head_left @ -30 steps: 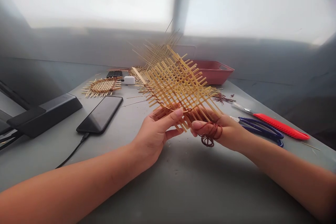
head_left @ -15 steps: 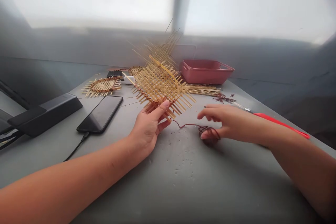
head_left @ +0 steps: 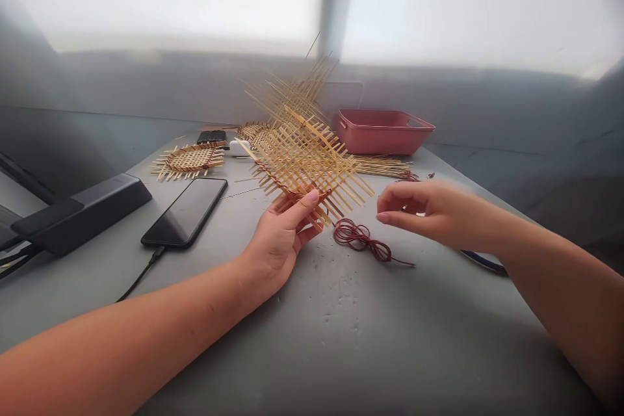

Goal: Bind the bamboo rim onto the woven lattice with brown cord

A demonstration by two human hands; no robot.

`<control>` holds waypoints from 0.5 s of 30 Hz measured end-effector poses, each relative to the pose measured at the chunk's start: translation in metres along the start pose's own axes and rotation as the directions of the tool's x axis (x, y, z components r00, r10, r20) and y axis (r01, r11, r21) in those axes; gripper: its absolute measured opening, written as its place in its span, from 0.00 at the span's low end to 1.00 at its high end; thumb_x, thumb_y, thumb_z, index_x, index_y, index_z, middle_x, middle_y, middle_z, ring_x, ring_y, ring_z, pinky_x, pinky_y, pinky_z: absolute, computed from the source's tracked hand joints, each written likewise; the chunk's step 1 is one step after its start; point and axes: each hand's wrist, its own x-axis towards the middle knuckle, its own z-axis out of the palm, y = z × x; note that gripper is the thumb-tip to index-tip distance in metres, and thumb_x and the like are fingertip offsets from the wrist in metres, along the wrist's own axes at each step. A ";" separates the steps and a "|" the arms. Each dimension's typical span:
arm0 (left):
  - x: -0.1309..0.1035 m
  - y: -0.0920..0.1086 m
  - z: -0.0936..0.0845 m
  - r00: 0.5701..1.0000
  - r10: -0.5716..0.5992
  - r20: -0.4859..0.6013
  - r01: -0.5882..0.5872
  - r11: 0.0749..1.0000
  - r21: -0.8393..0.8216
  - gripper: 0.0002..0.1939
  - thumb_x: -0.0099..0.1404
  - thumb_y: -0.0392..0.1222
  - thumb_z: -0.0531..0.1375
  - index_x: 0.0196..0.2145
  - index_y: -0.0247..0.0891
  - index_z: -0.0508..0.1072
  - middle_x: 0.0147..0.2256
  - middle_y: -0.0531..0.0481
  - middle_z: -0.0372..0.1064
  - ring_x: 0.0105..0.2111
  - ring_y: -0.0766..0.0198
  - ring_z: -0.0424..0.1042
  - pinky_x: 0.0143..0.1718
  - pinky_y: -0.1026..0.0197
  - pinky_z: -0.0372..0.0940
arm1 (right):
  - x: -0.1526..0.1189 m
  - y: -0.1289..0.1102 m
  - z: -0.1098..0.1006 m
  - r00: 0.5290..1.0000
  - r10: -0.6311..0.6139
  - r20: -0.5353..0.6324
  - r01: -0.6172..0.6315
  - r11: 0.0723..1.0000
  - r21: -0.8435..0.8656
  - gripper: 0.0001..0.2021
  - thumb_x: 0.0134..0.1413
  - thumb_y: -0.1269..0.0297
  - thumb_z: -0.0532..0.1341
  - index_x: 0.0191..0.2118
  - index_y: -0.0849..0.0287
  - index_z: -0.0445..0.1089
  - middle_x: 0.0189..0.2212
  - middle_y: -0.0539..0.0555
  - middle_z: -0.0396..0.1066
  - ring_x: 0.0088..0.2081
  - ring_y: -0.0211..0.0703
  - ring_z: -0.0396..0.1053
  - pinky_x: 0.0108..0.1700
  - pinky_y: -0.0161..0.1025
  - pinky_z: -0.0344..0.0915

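My left hand (head_left: 285, 234) is closed on the near edge of a woven bamboo piece (head_left: 305, 153), thumb on top and fingers underneath. The piece is tilted up, with strip ends sticking out all round and brown cord lashed along its rim. A looped bundle of dark red-brown cord (head_left: 363, 238) lies on the table just right of that hand, its loose end pointing right. To the right of the weave, my right hand (head_left: 409, 205) hovers with curled fingers, thumb and index tips close together. I see nothing between them.
A phone (head_left: 188, 211) on a cable and a black box (head_left: 88, 211) lie left. Behind are another woven piece (head_left: 192, 158), a white case (head_left: 238, 147), bamboo strips (head_left: 383, 166) and a pink basket (head_left: 385, 136). A dark blue curved object (head_left: 485, 263) shows under my right forearm.
My right hand has let go of the cord bundle and moved up and slightly right. The bundle now lies nearer the weave. My right forearm now covers the red handle. The left hand keeps its hold.
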 end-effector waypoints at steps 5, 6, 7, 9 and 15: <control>0.000 -0.001 0.000 1.000 0.004 0.004 -0.004 1.000 0.006 0.15 0.51 0.43 0.73 0.36 0.40 0.77 0.42 0.52 0.74 0.34 0.70 0.70 0.34 0.67 0.65 | -0.006 -0.021 -0.001 0.996 -0.092 -0.015 0.088 0.875 0.476 0.14 0.51 0.48 0.67 0.31 0.53 0.77 0.28 0.53 0.76 0.32 0.44 0.73 0.34 0.41 0.70; 0.000 -0.001 0.000 1.000 0.005 0.005 -0.005 1.000 0.006 0.15 0.51 0.43 0.73 0.36 0.40 0.77 0.42 0.52 0.74 0.34 0.70 0.70 0.34 0.67 0.65 | -0.007 -0.024 0.001 0.996 -0.090 -0.024 0.090 0.851 0.518 0.13 0.51 0.49 0.68 0.30 0.53 0.77 0.28 0.53 0.76 0.32 0.44 0.73 0.35 0.41 0.70; 0.000 -0.001 0.000 1.000 0.006 0.007 -0.006 1.000 0.005 0.15 0.51 0.44 0.73 0.36 0.40 0.77 0.42 0.52 0.74 0.35 0.70 0.70 0.34 0.67 0.65 | -0.007 -0.025 0.003 0.996 -0.091 -0.025 0.089 0.832 0.548 0.12 0.50 0.50 0.69 0.29 0.53 0.77 0.27 0.53 0.76 0.31 0.43 0.73 0.34 0.41 0.71; 0.000 -0.001 0.000 1.000 0.004 0.012 -0.004 1.000 0.000 0.14 0.52 0.43 0.73 0.36 0.41 0.77 0.42 0.53 0.74 0.35 0.70 0.71 0.34 0.67 0.65 | -0.006 -0.023 0.008 0.995 -0.103 -0.013 0.091 0.802 0.591 0.10 0.49 0.52 0.70 0.29 0.53 0.77 0.27 0.52 0.76 0.29 0.43 0.73 0.32 0.41 0.71; -0.001 0.000 0.001 1.000 -0.001 0.010 0.001 1.000 -0.010 0.13 0.52 0.42 0.73 0.35 0.41 0.77 0.41 0.53 0.75 0.34 0.71 0.71 0.34 0.67 0.65 | -0.002 -0.014 0.017 0.997 -0.080 0.007 0.057 0.768 0.638 0.12 0.47 0.51 0.71 0.26 0.54 0.77 0.25 0.52 0.76 0.27 0.43 0.72 0.30 0.41 0.71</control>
